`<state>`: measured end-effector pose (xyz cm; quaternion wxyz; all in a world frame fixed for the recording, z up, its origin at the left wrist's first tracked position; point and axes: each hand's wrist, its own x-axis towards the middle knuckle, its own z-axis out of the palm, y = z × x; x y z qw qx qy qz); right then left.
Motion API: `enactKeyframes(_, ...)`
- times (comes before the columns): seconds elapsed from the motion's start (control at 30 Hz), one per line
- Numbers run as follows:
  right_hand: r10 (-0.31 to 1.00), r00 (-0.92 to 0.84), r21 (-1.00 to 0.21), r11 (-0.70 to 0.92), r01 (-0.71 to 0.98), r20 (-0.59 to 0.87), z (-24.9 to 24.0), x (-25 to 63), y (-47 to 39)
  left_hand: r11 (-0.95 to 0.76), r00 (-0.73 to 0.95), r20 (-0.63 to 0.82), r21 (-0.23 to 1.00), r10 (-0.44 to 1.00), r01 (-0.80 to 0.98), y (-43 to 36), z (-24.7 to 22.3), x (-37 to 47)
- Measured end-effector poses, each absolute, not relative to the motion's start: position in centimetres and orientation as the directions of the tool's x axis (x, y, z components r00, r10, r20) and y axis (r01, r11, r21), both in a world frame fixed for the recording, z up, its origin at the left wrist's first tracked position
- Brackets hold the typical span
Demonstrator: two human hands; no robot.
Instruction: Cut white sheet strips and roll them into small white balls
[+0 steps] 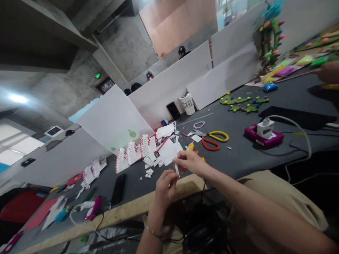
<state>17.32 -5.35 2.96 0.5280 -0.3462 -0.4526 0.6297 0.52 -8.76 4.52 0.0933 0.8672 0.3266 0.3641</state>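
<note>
A narrow white paper strip (176, 151) stands between my two hands near the table's front edge. My right hand (189, 161) pinches it at mid-length, thumb against fingers. Lower down, my left hand (167, 181) has its fingertips closed at the strip's bottom end. Just beyond my hands lie white paper sheets (166, 151), small cut paper pieces (152, 159) and a few white balls (149, 173). A yellow figure-like piece (190, 146) is partly hidden behind my right hand. Scissors (212, 138) with one yellow and one red handle lie open to the right.
Rows of white pieces with red tips (131, 152) stand left of the paper. A black phone (118, 189) lies at front left. To the right are a magenta power strip (263, 135) with a white charger and green decorated shapes (242, 102). Another person's hand (328, 73) appears at far right.
</note>
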Motion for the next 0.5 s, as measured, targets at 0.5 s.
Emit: enactKeyframes(0.5,0.978,-0.177,-0.941,0.040,-0.337,0.106,2.45,16.34,-5.97,-0.227,0.212,0.151,0.886,0.965,0.404,-8.81,3.63,0.02)
